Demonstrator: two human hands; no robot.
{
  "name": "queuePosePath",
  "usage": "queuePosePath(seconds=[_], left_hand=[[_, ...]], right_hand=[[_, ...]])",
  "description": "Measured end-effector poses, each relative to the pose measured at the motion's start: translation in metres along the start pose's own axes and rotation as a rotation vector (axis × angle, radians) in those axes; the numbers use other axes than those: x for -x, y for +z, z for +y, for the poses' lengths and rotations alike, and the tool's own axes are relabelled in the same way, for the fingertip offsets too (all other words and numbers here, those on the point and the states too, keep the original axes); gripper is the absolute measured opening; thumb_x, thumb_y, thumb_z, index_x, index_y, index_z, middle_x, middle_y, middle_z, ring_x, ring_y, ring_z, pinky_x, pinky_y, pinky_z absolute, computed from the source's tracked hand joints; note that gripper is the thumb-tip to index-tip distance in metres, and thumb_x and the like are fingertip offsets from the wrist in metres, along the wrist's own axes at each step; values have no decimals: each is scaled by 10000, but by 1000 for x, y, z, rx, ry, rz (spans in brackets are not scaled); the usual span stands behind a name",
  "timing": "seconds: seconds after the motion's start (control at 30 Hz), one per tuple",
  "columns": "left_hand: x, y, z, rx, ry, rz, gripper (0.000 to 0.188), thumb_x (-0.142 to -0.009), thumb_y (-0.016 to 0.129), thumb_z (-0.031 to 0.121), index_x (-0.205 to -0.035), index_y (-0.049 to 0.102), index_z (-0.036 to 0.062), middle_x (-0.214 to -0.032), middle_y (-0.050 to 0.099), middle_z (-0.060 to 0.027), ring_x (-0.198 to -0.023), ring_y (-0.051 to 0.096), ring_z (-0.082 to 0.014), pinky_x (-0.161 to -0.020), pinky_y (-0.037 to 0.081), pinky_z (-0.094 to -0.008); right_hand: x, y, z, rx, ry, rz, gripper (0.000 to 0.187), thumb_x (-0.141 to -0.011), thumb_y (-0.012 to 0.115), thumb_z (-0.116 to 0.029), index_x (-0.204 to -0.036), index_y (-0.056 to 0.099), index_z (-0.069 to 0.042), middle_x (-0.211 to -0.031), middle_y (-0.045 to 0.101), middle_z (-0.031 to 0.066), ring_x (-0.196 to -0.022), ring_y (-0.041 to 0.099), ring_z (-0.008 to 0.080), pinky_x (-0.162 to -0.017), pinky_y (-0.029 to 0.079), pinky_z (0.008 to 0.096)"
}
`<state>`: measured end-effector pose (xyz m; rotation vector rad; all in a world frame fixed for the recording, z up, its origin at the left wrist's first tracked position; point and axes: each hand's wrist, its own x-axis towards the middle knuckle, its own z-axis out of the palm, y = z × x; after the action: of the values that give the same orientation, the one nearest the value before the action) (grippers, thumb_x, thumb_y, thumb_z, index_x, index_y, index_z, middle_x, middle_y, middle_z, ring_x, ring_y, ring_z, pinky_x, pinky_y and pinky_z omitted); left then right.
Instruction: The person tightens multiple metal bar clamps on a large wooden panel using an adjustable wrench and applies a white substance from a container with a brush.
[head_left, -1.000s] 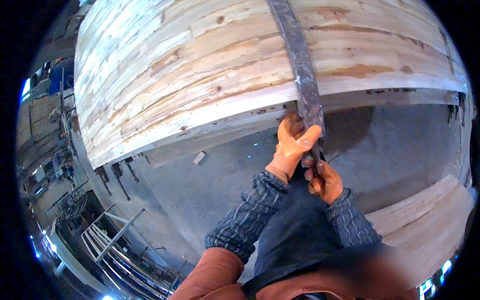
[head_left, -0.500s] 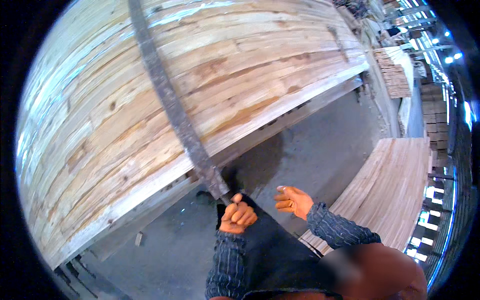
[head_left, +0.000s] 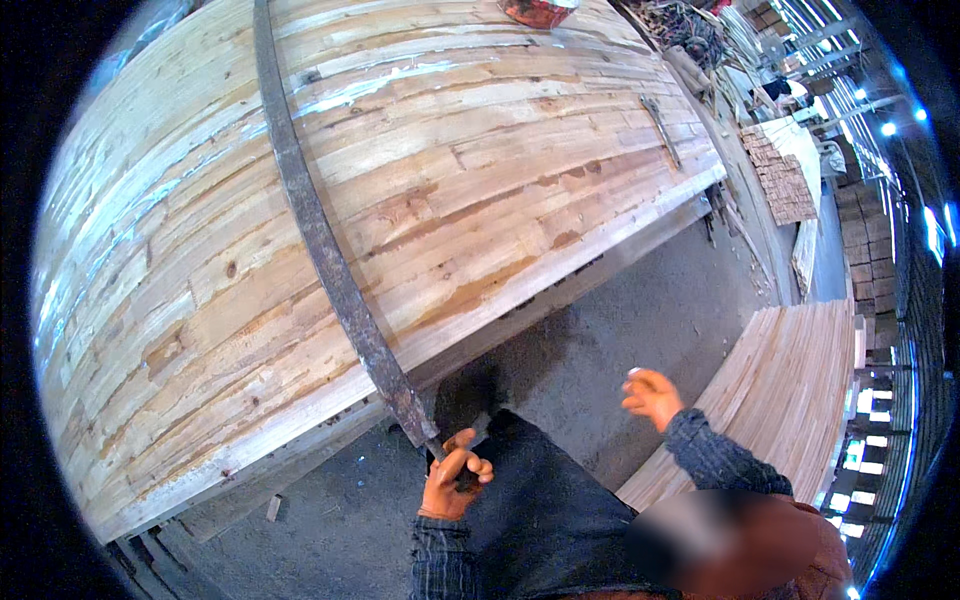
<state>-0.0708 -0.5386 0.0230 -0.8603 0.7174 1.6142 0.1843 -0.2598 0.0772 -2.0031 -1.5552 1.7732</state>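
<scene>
Head view: left grip (head_left: 455, 482) at low end of metal bar (head_left: 322, 250), can't tell if pinching, likely steadying it across boards (head_left: 480, 225); right grip (head_left: 653, 398) spread, lower right.

A woodworking workshop with a grey, concrete-like floor (head_left: 330, 510). A broad surface of pale timber strips (head_left: 480, 200), joined edge to edge, fills much of the view, crossed by a long, worn metal bar (head_left: 320, 235). Long boards (head_left: 765, 390) are stacked to the right; beyond are bundled wood pieces (head_left: 780, 180) and a dark wall (head_left: 925, 365) with light showing through gaps.
</scene>
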Motion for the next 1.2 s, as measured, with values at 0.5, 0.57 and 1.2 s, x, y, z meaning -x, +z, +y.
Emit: queuePosePath(seconds=[0.5, 0.57, 1.2], left_hand=[[-14, 30, -20, -533, 642, 553, 252, -858, 608, 120, -1076, 618, -7, -625, 549, -50, -467, 529, -143, -384, 467, -295], [-14, 32, -22, -467, 616, 660, 240, -880, 580, 108, -1090, 619, -1, -655, 563, -45, -472, 534, -141, -404, 476, -291], [-1, 40, -27, -400, 614, 743, 302, -902, 590, 145, -1186, 598, 41, -693, 611, -60, -528, 590, -134, -477, 491, -296]], right_hand=[[-525, -284, -256, 765, -780, 711, 695, -849, 664, -459, -1337, 471, -4, -1258, 568, 131, -1135, 543, 254, -951, 441, 330], [-564, -267, -280, 842, -786, 754, 681, -872, 576, -512, -1344, 469, -33, -1248, 584, 156, -1130, 553, 302, -941, 444, 385], [-311, -92, -239, 87, -139, -277, 522, -740, 536, -50, -1258, 473, -70, -812, 522, 72, -555, 525, 225, -458, 462, 319]])
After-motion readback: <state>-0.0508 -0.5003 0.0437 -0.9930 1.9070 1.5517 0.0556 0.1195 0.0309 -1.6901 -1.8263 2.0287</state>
